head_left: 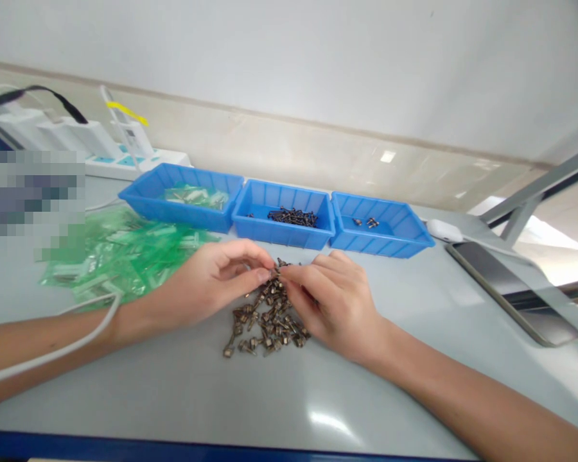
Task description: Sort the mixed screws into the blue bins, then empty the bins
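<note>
A loose pile of small brownish metal fittings (pixel 270 321) lies on the grey table between my hands. My left hand (pixel 221 276) pinches a small metal piece over the pile's far end, thumb and forefinger together. Close against it, my right hand (pixel 334 295) also has its thumb and forefinger pressed together at the fingertips. What the right fingers grip is too small and hidden to name. Behind the hands, the middle blue bin (pixel 284 234) holds dark screws (pixel 293 217). The right blue bin (pixel 383 245) contains several small metal fittings (pixel 372 222).
The left blue bin (pixel 187 215) holds green-tinted packets. More green plastic bags (pixel 120 253) spread left of my hand. A power strip (pixel 110 168) with chargers stands at back left. At right lie a phone (pixel 513 292) and a white case (pixel 444 230). A white cable (pixel 87 337) crosses my left forearm.
</note>
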Demonstrator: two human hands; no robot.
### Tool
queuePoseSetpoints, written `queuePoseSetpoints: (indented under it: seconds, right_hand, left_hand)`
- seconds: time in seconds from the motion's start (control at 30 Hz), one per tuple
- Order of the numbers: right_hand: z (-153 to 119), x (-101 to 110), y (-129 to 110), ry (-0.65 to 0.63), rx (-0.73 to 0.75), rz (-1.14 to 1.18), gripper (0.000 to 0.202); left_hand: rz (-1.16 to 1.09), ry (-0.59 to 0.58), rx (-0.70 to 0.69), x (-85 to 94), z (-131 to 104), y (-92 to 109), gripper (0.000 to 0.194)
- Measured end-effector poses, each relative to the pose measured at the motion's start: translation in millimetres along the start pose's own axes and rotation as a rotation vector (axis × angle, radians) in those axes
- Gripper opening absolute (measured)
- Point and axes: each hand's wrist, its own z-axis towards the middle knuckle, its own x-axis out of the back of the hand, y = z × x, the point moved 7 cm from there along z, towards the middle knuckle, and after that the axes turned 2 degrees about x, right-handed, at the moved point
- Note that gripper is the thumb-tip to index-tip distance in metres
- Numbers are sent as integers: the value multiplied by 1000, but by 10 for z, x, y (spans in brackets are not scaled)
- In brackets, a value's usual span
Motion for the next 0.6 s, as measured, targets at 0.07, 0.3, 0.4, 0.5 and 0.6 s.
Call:
queuePoseSetpoints:
  seconds: [0.07, 0.3, 0.4, 0.5, 0.6]
  right_hand:
    - [9, -11, -13, -2, 16, 0, 16]
    - [30, -31, -19, 7, 7, 4, 15]
    - [31, -28, -1, 6, -17, 31, 14]
    - [35, -27, 11, 0, -36, 52, 13]
    - [40, -40, 6, -21, -37, 66, 14]
  left_hand:
    - [-17, -8, -3, 1, -6, 16, 7]
    - [-27, -11, -32, 11, -23, 22, 7]
    - [-18, -11, -29, 16, -19, 2, 7]
    - [5, -24, -23, 20, -26, -18, 8]
    - [20, -34, -17, 27, -43, -31, 9]
